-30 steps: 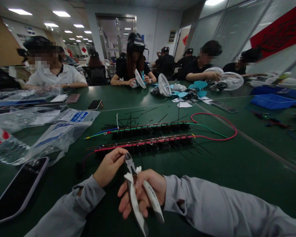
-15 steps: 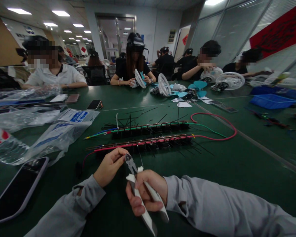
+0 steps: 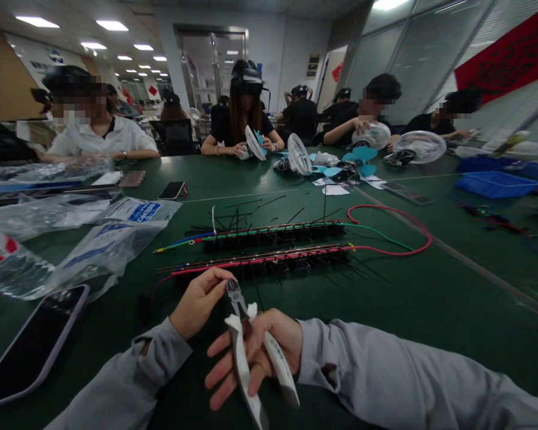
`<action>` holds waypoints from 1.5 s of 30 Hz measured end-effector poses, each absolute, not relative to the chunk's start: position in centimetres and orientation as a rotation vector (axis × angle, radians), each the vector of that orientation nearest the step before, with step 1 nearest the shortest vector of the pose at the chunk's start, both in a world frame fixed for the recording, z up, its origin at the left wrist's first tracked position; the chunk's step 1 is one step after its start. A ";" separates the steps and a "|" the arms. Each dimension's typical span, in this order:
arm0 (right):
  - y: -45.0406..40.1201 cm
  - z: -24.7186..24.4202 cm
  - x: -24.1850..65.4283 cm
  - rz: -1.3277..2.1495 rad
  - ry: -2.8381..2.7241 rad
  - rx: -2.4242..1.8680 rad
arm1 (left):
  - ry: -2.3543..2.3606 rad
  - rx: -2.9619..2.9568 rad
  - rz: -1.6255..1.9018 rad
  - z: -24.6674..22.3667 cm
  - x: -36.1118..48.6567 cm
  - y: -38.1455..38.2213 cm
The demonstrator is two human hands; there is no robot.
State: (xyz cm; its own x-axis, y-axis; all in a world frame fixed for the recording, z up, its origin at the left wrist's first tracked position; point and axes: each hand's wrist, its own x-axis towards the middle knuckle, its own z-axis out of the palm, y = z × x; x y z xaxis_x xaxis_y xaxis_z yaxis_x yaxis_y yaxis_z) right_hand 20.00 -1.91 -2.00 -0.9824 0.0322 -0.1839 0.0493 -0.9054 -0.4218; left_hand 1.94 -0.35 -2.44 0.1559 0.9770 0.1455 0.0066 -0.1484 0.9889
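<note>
Two long black strips lie side by side on the green table, with many thin black ties sticking out. The nearer strip (image 3: 260,260) carries a red wire; the farther strip (image 3: 273,233) has green and blue wires. My left hand (image 3: 201,300) is closed in a pinch at the near strip's front edge, and what it pinches is too small to name. White-handled cutting pliers (image 3: 239,325) rest in my right hand (image 3: 262,352), their jaws touching or nearly touching my left fingertips. Some right-hand fingers are stretched out beside the handles.
At the left lie a large phone (image 3: 36,340), plastic bags (image 3: 116,239) and a water bottle (image 3: 11,269). A smaller phone (image 3: 173,190) is farther back. People across the table handle fan parts. Blue trays (image 3: 497,184) stand at the right.
My right hand's fingers have loosened and spread around the plier handles, and the pliers have shifted slightly left. My left hand has stayed in place.
</note>
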 end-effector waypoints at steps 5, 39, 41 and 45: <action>-1.7 -1.8 20.0 -3.022 0.671 0.262 | 1.019 1.410 1.184 -2.2 2.1 -0.4; -1.7 -1.7 20.1 -3.055 0.746 0.448 | 1.006 1.460 1.131 -1.7 2.1 -0.5; -1.8 -1.4 20.2 -3.044 0.716 0.476 | 1.002 1.462 1.131 -1.6 2.1 -0.5; -1.8 -1.1 20.3 -3.029 0.663 0.505 | 1.002 1.464 1.133 -1.6 2.1 -0.6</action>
